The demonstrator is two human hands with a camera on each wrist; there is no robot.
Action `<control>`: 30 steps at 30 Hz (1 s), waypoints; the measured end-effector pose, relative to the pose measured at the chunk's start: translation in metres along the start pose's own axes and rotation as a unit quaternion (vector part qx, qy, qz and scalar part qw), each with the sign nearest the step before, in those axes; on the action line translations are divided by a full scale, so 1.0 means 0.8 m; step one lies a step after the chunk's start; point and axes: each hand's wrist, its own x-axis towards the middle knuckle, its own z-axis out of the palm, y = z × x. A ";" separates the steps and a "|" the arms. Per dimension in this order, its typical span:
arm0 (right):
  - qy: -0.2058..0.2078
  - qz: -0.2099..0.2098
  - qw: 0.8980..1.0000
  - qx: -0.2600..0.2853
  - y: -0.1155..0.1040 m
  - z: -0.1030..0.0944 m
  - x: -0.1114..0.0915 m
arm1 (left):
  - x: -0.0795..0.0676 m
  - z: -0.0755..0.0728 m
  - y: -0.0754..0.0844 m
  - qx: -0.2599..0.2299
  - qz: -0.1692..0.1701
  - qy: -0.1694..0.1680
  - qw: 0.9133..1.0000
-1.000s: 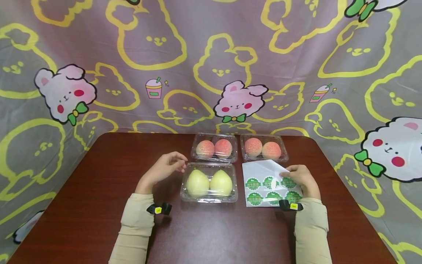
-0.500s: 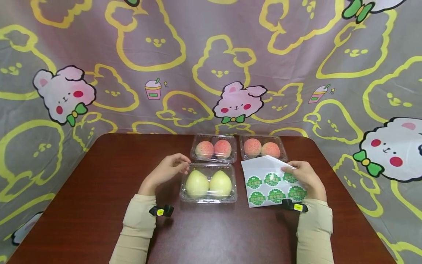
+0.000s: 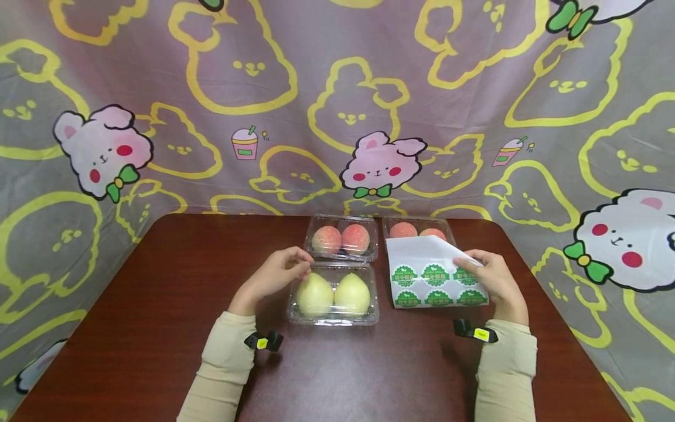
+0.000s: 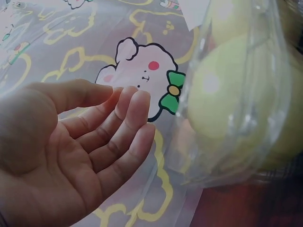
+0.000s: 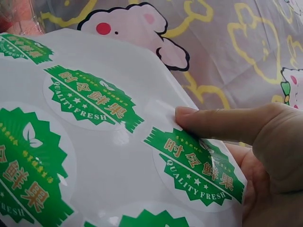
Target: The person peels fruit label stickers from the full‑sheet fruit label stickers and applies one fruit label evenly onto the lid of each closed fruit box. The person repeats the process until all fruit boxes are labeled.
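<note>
In the head view my right hand [image 3: 493,278] holds a white sticker sheet [image 3: 416,249] by its right edge, thumb on the printed face and fingers behind. Several round green stickers [image 5: 90,101] with a leaf and "QUALITY FRESH" show on it; its upper strip is bare white. My left hand [image 3: 269,276] hovers at the upper left corner of a clear plastic box [image 3: 333,321] with two pale yellow-green fruits [image 3: 352,295] inside. From the left wrist, the fingers [image 4: 137,111] look loosely curled, thumb tip close to the index finger, with nothing seen between them.
Behind stand two more clear boxes, each with two pinkish peaches: one on the left [image 3: 341,221], the other on the right [image 3: 389,227], partly covered by the sheet in this view. A patterned curtain [image 3: 295,70] hangs behind the dark wooden table [image 3: 174,281].
My right hand has lifted and tilted the sticker sheet, moving slightly right, so it now overlaps the back right box. My left hand has shifted a little right, towards the nearest box.
</note>
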 end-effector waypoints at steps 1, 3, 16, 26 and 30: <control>0.003 -0.004 1.000 0.001 0.001 0.000 0.000 | 0.000 0.000 0.001 0.001 0.002 0.000 1.000; 0.010 -0.010 1.000 0.008 0.002 -0.001 0.001 | 0.000 0.001 0.004 0.004 0.005 0.001 1.000; 0.051 -0.063 0.987 0.138 -0.018 0.013 0.002 | 0.007 0.003 0.016 0.002 0.017 0.004 1.000; 0.043 -0.080 0.981 0.170 -0.039 0.034 0.006 | 0.014 0.012 0.027 -0.024 0.038 -0.002 0.999; 0.042 -0.092 0.981 0.167 -0.048 0.036 0.002 | 0.018 0.019 0.032 -0.040 0.045 -0.002 0.998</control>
